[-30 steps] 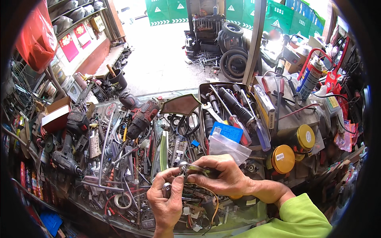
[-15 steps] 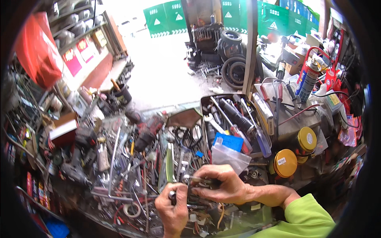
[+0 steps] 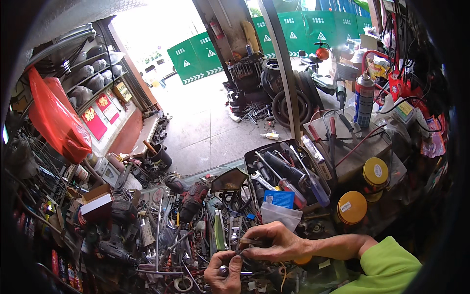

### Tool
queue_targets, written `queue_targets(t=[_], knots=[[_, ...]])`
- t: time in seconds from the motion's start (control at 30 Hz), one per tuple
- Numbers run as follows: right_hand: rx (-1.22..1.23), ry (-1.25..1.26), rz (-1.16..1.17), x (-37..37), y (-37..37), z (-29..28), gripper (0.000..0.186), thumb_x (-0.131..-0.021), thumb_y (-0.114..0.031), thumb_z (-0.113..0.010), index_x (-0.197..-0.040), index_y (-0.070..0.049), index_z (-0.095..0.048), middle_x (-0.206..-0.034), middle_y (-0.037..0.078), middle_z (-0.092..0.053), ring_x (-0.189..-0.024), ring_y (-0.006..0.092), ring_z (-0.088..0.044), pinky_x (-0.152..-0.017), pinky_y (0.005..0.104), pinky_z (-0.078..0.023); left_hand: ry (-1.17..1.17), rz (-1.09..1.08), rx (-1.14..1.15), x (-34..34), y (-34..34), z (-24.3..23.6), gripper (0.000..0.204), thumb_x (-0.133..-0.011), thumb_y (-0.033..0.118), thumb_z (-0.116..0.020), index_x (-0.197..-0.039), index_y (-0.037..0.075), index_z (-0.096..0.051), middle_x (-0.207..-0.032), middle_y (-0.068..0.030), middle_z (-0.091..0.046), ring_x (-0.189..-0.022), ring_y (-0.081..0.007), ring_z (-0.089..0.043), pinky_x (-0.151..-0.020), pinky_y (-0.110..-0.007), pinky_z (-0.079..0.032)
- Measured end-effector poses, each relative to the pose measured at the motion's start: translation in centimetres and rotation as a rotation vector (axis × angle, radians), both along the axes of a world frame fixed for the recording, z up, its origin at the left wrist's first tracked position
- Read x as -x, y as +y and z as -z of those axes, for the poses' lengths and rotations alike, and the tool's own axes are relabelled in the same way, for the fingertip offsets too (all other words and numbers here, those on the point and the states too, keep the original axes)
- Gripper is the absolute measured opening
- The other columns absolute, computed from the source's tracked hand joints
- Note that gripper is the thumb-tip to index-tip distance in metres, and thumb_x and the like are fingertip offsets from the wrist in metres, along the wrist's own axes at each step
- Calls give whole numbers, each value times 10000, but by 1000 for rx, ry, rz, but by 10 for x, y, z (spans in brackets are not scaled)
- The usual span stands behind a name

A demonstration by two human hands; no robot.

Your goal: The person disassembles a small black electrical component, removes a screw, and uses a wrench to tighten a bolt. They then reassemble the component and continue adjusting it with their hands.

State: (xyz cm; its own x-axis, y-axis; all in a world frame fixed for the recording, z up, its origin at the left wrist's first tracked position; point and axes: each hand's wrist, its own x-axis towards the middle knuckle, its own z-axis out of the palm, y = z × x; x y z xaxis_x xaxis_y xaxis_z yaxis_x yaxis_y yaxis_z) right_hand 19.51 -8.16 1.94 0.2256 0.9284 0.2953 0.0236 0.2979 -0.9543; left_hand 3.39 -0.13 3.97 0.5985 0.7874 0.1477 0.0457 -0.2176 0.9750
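Note:
My left hand [image 3: 223, 275] is closed round a small metal piece [image 3: 223, 269] whose rounded shiny end shows between the fingers. Just above and to its right, my right hand [image 3: 276, 242] pinches a dark, narrow, flat piece [image 3: 254, 242] between thumb and fingers. The fingertips of both hands meet or nearly meet, and hide where the two pieces come together. Beyond them on the littered bench stands a green-edged strip [image 3: 220, 231]. A clear plastic bag [image 3: 281, 216] lies behind my right hand.
A bin of screwdrivers and wrenches [image 3: 248, 159] stands beyond my hands, with a blue card [image 3: 279, 199] on its near side. Two yellow-lidded tins [image 3: 352, 207] sit to the right. Cordless drills [image 3: 195, 200] and loose tools crowd the left, near a tape roll [image 3: 183, 283].
The view has tipped up, so my hands and the bench sit lower in it. Both hands stay together with their pieces; the right fingers have shifted slightly.

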Motion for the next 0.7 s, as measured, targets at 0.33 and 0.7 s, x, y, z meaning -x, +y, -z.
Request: queue_targets(t=[0.33,0.7], knots=[[35,85,57,3,2,-4,217,-911,-166,-672,-1044,5,-659,-824,6,-640,-748,36,-511,-634,230,-438,-36,35,125,-6,-1,-3,96,-914,60,-670,-998,24,-638,-774,12,-623,-656,-38,-517,-576,-185,-399],[35,31,48,1,3,1,219,-924,-168,-663,-1048,12,-650,-798,31,-635,-748,56,-504,-644,256,-445,-39,15,51,-5,1,2,85,-937,82,-640,-983,10,-640,-775,25,-614,-640,-31,-492,-559,-190,-384]])
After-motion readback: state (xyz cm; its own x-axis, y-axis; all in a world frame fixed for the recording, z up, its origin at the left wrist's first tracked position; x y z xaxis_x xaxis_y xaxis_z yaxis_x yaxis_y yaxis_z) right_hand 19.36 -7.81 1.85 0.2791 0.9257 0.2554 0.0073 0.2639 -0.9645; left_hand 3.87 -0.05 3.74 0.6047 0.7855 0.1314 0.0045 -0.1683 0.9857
